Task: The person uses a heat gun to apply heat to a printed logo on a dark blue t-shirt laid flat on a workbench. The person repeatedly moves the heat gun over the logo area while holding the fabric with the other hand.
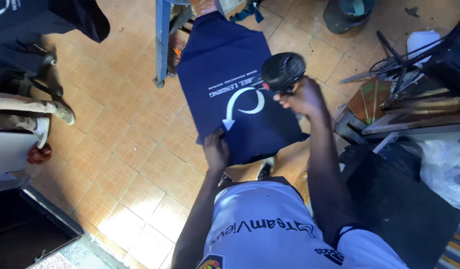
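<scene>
Here, left hand [216, 148] pinching navy fabric [230, 74], right hand [302, 95] fingers wrapped around black heat gun [283, 70]

floor: orange-brown tiles [115, 164], sunlit patch | blue metal frame leg [162, 42] | cluttered wooden bench [419, 117] at right

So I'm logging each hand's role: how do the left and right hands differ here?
The left hand pinches the navy fabric at its lower edge; the right hand grips a black heat gun above the white print. The left sits lower than the right. Both are bare.
</scene>
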